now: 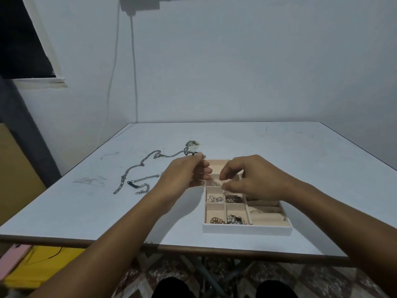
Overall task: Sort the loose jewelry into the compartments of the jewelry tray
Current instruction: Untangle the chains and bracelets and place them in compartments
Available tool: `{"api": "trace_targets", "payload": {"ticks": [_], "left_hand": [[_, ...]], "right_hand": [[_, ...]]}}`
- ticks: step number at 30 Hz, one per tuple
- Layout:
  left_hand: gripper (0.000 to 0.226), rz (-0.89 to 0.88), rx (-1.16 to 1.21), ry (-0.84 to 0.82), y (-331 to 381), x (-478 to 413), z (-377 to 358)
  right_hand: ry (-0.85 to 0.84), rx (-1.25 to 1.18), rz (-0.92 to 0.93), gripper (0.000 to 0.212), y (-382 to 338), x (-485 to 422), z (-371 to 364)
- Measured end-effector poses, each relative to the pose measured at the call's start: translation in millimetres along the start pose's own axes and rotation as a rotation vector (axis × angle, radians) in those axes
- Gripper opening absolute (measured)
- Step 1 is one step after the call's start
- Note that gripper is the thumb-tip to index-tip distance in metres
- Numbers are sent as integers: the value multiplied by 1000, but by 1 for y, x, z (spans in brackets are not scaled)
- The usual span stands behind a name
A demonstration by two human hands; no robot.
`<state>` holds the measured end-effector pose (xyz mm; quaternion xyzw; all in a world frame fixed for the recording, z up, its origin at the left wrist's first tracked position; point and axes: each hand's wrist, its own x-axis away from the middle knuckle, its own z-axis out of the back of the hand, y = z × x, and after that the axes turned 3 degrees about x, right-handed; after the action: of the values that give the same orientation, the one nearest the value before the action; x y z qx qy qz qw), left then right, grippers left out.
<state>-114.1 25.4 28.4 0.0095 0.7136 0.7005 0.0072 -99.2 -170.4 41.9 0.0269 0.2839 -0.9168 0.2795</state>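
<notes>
A white jewelry tray [247, 230] with beige compartments sits on the table right of centre. Its near cells hold a brown filigree piece [216, 220], pearl beads [235, 219], silver rings [214, 199] and dark pieces [233, 199]. Thin silver pins [214, 184] lie in a cell between my hands. My left hand [184, 175] hovers at the tray's far left corner, fingers curled around a small silvery piece near the fingertips. My right hand [251, 179] is over the tray's middle, thumb and fingers pinched close; what it holds is too small to tell. Loose silver chains [137, 168] lie to the left.
A small heap of jewelry [191, 145] lies beyond the tray at the chain's far end. A black tag [134, 184] sits on one chain. The table's front edge [193, 247] is close to me; a yellow object [43, 265] lies on the floor at left.
</notes>
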Motion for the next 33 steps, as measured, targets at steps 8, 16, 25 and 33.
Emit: {"api": "trace_targets", "payload": {"ticks": [8, 16, 25, 33], "left_hand": [[28, -180, -342, 116, -6, 23, 48], [24, -213, -459, 116, -15, 38, 64], [17, -264, -559, 229, -21, 52, 81], [10, -263, -809, 437, -33, 50, 117]], "right_hand": [[-155, 111, 27, 7, -2, 6, -7], [-72, 200, 2, 2, 6, 4, -5], [-113, 196, 48, 2, -19, -21, -15], [-256, 228, 173, 35, -65, -91, -70]]}}
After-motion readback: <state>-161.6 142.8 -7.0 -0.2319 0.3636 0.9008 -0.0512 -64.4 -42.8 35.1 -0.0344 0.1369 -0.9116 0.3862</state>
